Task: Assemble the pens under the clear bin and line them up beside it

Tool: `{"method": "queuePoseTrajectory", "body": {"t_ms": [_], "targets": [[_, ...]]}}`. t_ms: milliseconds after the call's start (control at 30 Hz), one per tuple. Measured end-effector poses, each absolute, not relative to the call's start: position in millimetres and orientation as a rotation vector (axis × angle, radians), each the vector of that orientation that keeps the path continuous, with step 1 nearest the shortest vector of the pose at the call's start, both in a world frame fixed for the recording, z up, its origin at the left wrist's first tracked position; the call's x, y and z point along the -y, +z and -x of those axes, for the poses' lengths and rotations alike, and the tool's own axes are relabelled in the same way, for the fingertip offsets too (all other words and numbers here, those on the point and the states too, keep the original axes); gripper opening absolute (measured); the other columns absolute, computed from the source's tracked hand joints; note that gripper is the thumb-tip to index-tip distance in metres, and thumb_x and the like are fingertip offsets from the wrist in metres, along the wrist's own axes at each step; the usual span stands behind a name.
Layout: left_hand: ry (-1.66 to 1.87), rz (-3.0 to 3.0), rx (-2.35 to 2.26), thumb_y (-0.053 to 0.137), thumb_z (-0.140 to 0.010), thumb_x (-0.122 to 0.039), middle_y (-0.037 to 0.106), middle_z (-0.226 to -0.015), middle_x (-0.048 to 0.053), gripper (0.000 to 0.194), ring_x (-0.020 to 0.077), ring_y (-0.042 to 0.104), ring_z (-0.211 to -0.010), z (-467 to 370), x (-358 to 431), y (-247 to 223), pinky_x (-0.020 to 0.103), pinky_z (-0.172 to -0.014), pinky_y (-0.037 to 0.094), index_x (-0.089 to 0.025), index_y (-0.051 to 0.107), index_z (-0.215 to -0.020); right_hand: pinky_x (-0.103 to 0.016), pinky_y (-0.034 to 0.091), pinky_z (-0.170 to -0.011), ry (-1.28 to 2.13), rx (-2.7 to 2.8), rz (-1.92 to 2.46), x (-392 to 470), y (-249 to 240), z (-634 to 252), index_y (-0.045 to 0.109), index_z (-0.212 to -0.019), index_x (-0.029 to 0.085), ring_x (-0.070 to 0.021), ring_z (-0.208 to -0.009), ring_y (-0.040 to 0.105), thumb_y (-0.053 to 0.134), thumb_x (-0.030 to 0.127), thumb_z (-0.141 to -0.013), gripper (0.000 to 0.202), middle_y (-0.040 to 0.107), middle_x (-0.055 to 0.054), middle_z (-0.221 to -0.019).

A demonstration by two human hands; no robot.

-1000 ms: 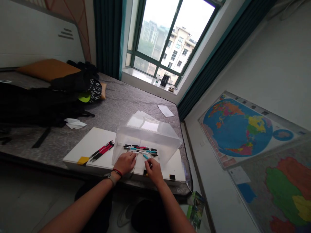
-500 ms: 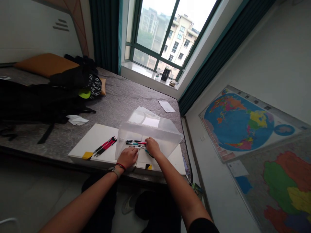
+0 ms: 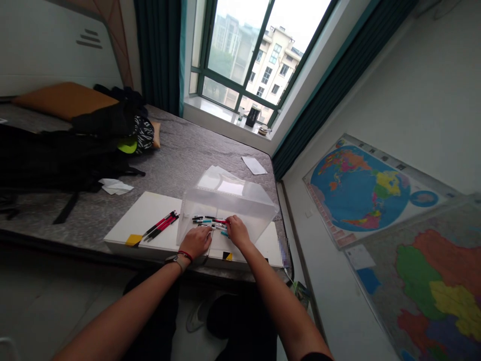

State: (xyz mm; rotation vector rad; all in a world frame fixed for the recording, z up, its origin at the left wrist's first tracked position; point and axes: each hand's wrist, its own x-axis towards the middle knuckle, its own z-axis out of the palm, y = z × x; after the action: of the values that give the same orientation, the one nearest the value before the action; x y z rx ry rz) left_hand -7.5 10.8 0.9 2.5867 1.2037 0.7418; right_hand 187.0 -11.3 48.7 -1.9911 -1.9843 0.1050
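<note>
Grey mattress [image 3: 203, 145] spans the centre and left of the frame. White box [image 3: 141, 213] rests on its near edge, lower centre. Clear plastic folder [image 3: 236, 199] stands open on the box, mid-frame. Left hand [image 3: 197, 242], palm down, fingers together, at the near side of the loose pens [image 3: 206, 221] at frame centre. Right hand [image 3: 238, 231], just right of it, fingers narrowed at the end of a red pen [image 3: 221, 221]. Contacts small and partly hidden; cannot tell whether either hand grips. Red-and-black pens [image 3: 162, 227] lie slantwise, left of the folder.
</note>
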Motion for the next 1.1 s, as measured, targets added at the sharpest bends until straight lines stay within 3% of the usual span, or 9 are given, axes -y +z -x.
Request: {"method": "queuePoseTrajectory", "body": {"t_ms": [267, 400, 600, 800, 1100], "targets": [[0.823, -2.495, -1.231, 0.041, -0.093, -0.047, 0.063, -0.082, 0.006, 0.041, 0.0204, 0.06, -0.075, 7.5, -11.5, -8.3, 0.032, -0.073, 0.042, -0.016, 0.045, -0.12, -0.03, 0.045, -0.085, 0.265, 1.777, 1.781, 55.0, 37.5, -175.7, 0.065, -0.103, 0.021, -0.0182, -0.091, 0.058, 0.05, 0.02, -0.092, 0.018, 0.062, -0.007, -0.1], [0.791, -2.526, -1.199, 0.045, -0.092, -0.042, 0.064, -0.091, 0.008, 0.041, 0.022, 0.061, -0.082, 8.0, -11.7, -7.3, 0.033, -0.077, 0.043, -0.017, 0.047, -0.123, -0.028, 0.045, -0.084, 0.345, 1.794, 1.731, 61.3, 29.8, -172.1, 0.067, -0.099, 0.02, -0.0171, -0.088, 0.059, 0.053, 0.021, -0.091, 0.017, 0.063, -0.006, -0.098], [0.674, -2.651, -1.068, 0.043, -0.092, -0.033, 0.065, -0.097, 0.009, 0.025, 0.0229, 0.058, -0.093, 8.8, -12.0, -0.2, 0.035, -0.083, 0.042, -0.022, 0.064, -0.1, -0.026, 0.046, -0.073, 0.49, 1.627, 1.655, 68.7, 12.4, -175.3, 0.068, -0.098, 0.018, -0.0147, -0.072, 0.059, 0.057, 0.034, -0.088, 0.022, 0.066, -0.004, -0.086], [0.679, -2.613, -1.1, 0.04, -0.093, -0.035, 0.067, -0.095, 0.01, 0.03, 0.0231, 0.059, -0.091, 7.8, -11.3, 2.0, 0.036, -0.082, 0.043, -0.02, 0.065, -0.1, -0.024, 0.045, -0.06, 0.659, 1.289, 1.656, 70.2, 3.9, -178.6, 0.065, -0.087, 0.017, -0.0134, -0.06, 0.058, 0.047, 0.043, -0.091, 0.032, 0.066, -0.002, -0.072], [0.68, -2.638, -1.133, 0.039, -0.094, -0.036, 0.067, -0.09, 0.009, 0.029, 0.0229, 0.061, -0.085, 6.3, -15.0, 2.6, 0.034, -0.076, 0.042, -0.02, 0.063, -0.095, -0.025, 0.042, -0.071, 0.344, 1.548, 1.663, 103.9, 10.8, -157.6, 0.062, -0.081, 0.018, -0.0147, -0.073, 0.055, 0.047, 0.03, -0.091, 0.022, 0.061, -0.004, -0.078]]}}
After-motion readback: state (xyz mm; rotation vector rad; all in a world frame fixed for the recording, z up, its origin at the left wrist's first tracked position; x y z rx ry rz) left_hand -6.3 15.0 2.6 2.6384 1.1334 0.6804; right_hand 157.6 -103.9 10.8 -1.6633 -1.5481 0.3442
